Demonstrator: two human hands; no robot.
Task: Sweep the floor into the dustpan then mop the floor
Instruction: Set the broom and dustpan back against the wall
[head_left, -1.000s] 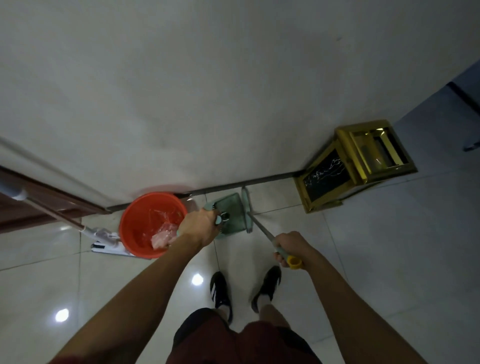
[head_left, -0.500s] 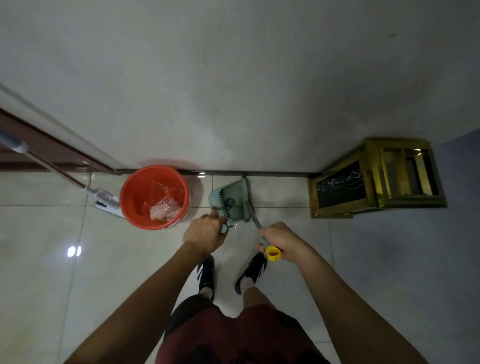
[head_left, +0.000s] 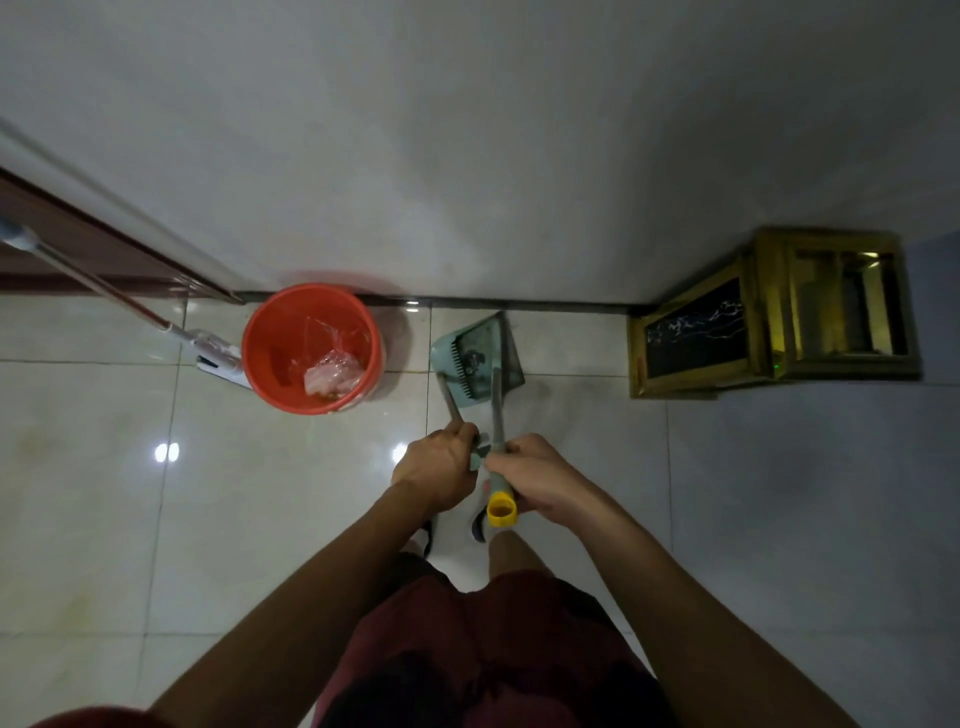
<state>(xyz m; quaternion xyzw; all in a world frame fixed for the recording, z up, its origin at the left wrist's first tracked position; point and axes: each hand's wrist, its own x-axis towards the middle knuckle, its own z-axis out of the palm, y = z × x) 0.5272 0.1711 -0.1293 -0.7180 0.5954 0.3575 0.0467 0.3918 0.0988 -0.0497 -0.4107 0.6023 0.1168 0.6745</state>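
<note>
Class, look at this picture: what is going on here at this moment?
A person stands facing a wall, holding two long handles. The left hand grips the dustpan handle; the right hand grips the broom handle with its yellow cap. The dustpan sits on the floor by the wall, between a red bucket and a gold bin. A mop leans nearby.

Dim, wide-angle distortion, glare spots on floor (head_left: 166, 452)

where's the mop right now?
Head view, far left: the mop leans by the door, its head behind the left side of the orange bucket.
</note>
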